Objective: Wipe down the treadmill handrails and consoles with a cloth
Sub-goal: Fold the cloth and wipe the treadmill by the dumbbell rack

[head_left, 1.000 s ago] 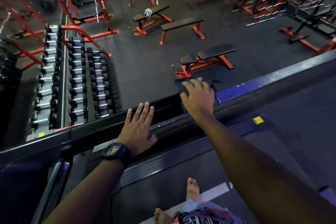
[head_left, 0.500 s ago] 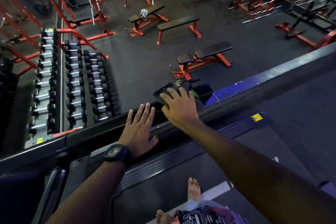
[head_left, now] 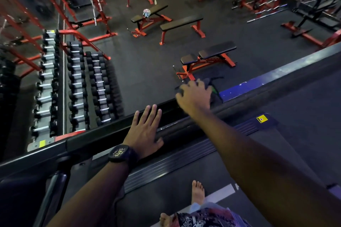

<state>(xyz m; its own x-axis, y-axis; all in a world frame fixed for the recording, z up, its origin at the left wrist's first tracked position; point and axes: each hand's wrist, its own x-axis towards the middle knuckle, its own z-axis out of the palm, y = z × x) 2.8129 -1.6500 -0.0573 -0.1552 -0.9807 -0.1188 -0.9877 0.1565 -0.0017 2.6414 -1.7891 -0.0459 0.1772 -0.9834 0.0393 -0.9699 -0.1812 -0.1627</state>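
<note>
A long black treadmill handrail (head_left: 258, 96) runs diagonally from lower left to upper right. My right hand (head_left: 194, 97) presses a dark cloth (head_left: 212, 86) against the top of the rail, with the cloth mostly hidden under my fingers and the hand slightly blurred. My left hand (head_left: 145, 132) lies flat, fingers spread, on the rail a little to the left and holds nothing. A black watch (head_left: 121, 153) sits on that wrist.
Below the rail lie the treadmill's side step (head_left: 184, 158) and belt, where my bare feet (head_left: 198, 191) stand. Beyond the rail, a dumbbell rack (head_left: 75, 86) is at left and red benches (head_left: 206, 59) stand on the dark gym floor.
My right hand with the cloth slid left along the rail, then back to the right. My left hand has stayed flat in the same spot.
</note>
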